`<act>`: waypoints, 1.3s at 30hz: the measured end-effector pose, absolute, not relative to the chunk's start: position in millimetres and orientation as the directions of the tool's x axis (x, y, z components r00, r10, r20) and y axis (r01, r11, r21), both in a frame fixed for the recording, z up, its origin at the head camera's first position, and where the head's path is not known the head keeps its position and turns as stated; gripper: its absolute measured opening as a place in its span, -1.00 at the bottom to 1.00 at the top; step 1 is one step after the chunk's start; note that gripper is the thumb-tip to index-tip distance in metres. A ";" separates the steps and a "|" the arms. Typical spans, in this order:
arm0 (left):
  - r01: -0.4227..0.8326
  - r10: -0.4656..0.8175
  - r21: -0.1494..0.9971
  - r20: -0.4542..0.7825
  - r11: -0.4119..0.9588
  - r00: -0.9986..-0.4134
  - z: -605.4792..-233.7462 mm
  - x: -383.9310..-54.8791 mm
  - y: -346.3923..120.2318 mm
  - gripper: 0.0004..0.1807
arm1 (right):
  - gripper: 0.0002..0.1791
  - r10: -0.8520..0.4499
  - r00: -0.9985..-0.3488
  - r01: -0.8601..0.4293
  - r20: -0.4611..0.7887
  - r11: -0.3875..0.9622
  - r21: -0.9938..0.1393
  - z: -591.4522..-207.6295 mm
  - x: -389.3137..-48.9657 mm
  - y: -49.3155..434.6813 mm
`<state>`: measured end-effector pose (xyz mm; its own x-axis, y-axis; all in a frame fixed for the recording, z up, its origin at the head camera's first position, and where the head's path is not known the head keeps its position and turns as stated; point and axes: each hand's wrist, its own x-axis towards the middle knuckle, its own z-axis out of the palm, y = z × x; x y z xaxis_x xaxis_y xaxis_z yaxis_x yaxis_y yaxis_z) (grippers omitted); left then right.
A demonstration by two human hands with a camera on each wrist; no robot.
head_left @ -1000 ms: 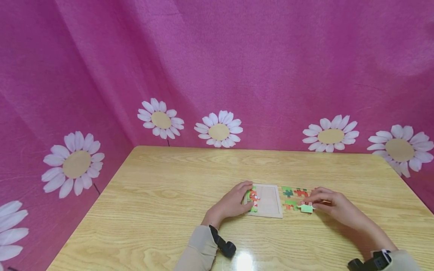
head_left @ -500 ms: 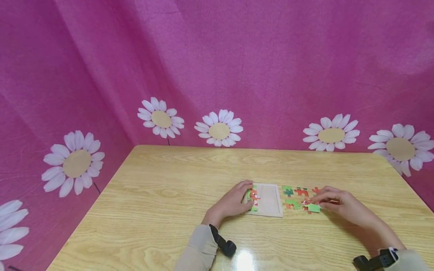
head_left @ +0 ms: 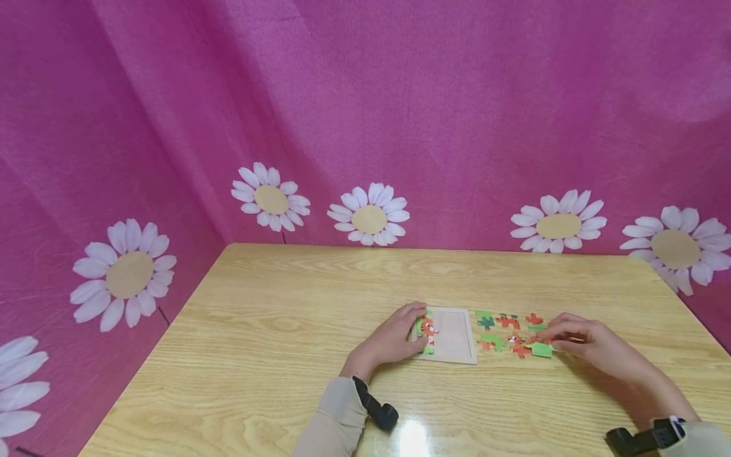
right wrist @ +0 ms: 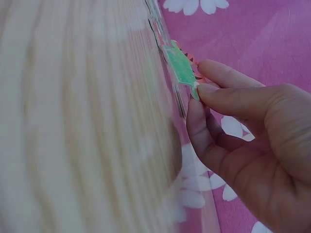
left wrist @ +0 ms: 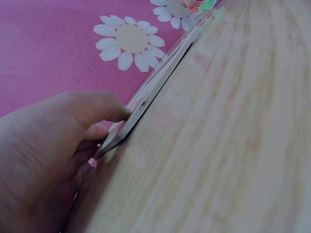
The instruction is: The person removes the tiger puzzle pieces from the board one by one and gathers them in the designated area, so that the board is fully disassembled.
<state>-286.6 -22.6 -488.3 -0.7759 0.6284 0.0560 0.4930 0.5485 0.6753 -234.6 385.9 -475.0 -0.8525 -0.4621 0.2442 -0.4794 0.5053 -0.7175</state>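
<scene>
My left hand (head_left: 384, 341) grips the left edge of a shallow wooden puzzle tray (head_left: 454, 333), thumb on the near side and fingers at the far corner. A column of fitted pieces (head_left: 428, 327) with an orange animal on green lies along the tray's left side, partly under the hand. To the right, my right hand (head_left: 599, 350) pinches a green and orange jigsaw piece (head_left: 541, 350) between thumb and fingers. The right wrist view shows this held piece (right wrist: 181, 64) tilted, just off the tabletop.
Several loose jigsaw pieces (head_left: 507, 322) lie on the wooden table (head_left: 297, 317) between the tray and my right hand. A pink curtain (head_left: 445, 114) with white daisies hangs behind the table and along its left side.
My right hand has moved to the right with the jigsaw piece, uncovering more loose pieces on its left. My left hand and the tray have stayed in place.
</scene>
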 end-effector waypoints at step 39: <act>0.495 0.629 0.673 0.056 0.549 -0.775 -485.9 -284.9 -22.1 -0.31 | -0.60 -0.426 -0.853 -0.513 0.302 0.570 -0.642 -485.3 -236.5 394.1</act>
